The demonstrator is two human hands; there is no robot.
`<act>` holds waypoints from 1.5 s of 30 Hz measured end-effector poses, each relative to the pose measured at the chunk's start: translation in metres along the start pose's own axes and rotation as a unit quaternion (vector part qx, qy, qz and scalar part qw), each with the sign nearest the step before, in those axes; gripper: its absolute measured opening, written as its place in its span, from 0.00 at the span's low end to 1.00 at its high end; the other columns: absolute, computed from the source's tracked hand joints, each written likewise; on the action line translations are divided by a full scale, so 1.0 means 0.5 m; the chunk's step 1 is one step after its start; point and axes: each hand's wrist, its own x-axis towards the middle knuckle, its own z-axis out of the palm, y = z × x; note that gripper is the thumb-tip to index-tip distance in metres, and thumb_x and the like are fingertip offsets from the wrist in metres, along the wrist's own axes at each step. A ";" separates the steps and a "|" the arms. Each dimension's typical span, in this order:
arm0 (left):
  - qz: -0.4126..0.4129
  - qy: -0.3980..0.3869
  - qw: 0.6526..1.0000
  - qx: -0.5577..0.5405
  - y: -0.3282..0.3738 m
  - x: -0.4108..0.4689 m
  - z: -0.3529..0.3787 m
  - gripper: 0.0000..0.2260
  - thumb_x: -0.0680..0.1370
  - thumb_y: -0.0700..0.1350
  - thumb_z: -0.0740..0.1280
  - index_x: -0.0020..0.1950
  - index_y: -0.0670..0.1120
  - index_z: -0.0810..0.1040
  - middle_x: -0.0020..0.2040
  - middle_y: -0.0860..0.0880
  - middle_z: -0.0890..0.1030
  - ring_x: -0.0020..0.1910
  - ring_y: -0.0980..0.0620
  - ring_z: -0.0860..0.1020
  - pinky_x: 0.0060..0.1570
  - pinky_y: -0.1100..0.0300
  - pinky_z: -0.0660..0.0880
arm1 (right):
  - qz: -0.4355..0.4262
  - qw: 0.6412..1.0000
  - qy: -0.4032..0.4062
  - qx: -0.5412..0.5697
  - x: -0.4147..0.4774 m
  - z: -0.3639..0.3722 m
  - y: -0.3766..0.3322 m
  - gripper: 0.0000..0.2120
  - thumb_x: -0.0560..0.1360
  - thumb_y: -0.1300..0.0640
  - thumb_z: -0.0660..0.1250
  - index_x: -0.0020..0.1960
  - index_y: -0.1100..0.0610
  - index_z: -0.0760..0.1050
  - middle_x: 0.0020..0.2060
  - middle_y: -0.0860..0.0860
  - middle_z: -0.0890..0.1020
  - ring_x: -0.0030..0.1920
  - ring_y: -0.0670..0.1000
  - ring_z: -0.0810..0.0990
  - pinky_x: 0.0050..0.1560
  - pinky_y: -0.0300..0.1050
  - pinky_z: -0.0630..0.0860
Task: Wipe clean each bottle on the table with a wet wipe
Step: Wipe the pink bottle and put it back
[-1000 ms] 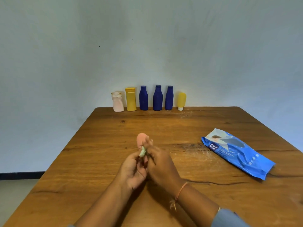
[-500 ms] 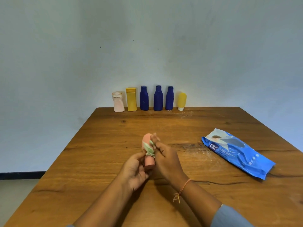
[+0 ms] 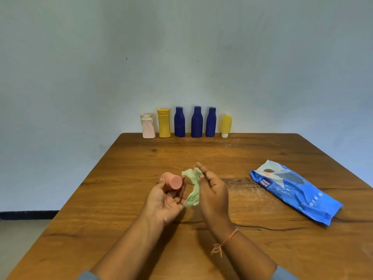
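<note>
Wipe (image 3: pixel 193 188), wrapped round pink bottle (image 3: pixel 173 181) 0.5 s ago, is now off it, pinched by R hand (image 3: pixel 214 190) just right of bottle. L hand (image 3: pixel 165 201) fingers (image 3: pixel 181 194) grip bottle above counter (image 3: pixel 141 229). Prob. this one's done; six other bottles (image 3: pixel 196 123) wait well behind it.

wooden table (image 3: pixel 262 249), pale blue wall (image 3: pixel 181 57)

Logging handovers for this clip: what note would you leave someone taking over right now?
Left hand grips the small pink bottle, flat end toward the camera. Right hand holds the green wipe beside it. A row of six bottles stands at the far edge of the table; the wipes pack lies to the right. Done: unclear which are clean. Left: finish this bottle, then the row.
</note>
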 end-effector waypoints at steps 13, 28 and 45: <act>0.004 -0.051 0.998 -0.043 0.002 -0.014 0.007 0.16 0.80 0.49 0.58 0.56 0.38 0.77 0.46 0.38 0.83 0.49 0.44 0.81 0.49 0.48 0.76 | -0.341 0.874 -0.118 -0.326 -0.007 0.007 0.052 0.22 0.79 0.54 0.53 0.69 0.63 0.63 0.67 0.58 0.69 0.69 0.54 0.66 0.68 0.51 0.66; -0.007 -0.070 0.995 -0.068 -0.011 -0.011 0.010 0.16 0.78 0.49 0.62 0.50 0.35 0.80 0.42 0.41 0.83 0.42 0.47 0.82 0.55 0.55 0.77 | -0.434 0.784 -0.188 -0.402 -0.007 0.016 0.044 0.20 0.77 0.57 0.56 0.67 0.65 0.68 0.66 0.61 0.71 0.69 0.56 0.67 0.70 0.50 0.62; -0.010 -0.082 0.993 -0.085 -0.021 -0.018 0.010 0.15 0.77 0.49 0.63 0.54 0.38 0.79 0.47 0.41 0.83 0.44 0.47 0.83 0.48 0.56 0.80 | -0.419 0.788 -0.224 -0.392 0.021 0.002 0.034 0.21 0.79 0.54 0.51 0.67 0.62 0.69 0.66 0.57 0.72 0.70 0.54 0.64 0.72 0.49 0.57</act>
